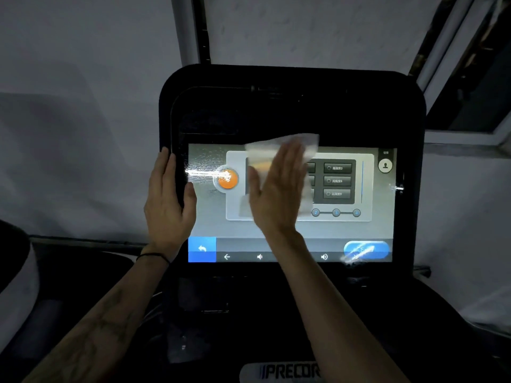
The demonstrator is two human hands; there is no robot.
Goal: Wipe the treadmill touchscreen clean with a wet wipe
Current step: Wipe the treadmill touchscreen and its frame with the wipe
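Right hand (276, 189), fingers straight, pressed thin white wet wipe (279, 150) flat on lit black-framed treadmill touchscreen (381, 225); left hand (166, 200) gripped touchscreen's left edge; "PRECOR" logo (290, 371) below touchscreen.

My right hand (279, 189) lies flat, fingers straight, pressing the wet wipe (279, 150) against the lit touchscreen (290, 230) near its top edge, left of centre. My left hand (166, 200) grips the left edge of the black console frame (290, 106), thumb on the screen side. Wet streaks glint at the left edge and the bottom right corner. The Precor logo (289, 371) sits below.
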